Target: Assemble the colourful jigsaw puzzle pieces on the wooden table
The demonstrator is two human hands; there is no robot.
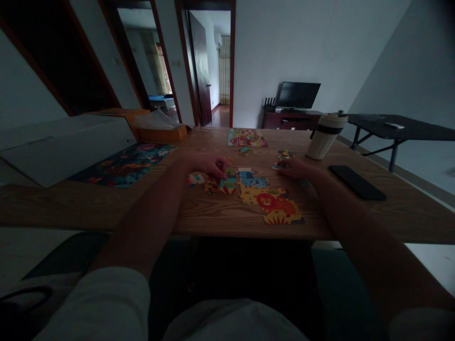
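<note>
Left fingers on a jigsaw piece

On our wooden bench lie jigsaw pieces, a colourful puzzle sheet, a cream tumbler (upright) and a black smartphone.

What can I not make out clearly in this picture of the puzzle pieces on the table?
All in the head view:
The puzzle pieces under the left hand: its fingers hide them.
The pieces beneath the right hand: its fingers cover them.
The white box: the left edge cuts it off.
The small white object on the black table: too small to identify.
The phone's screen: too dark to read.
</note>
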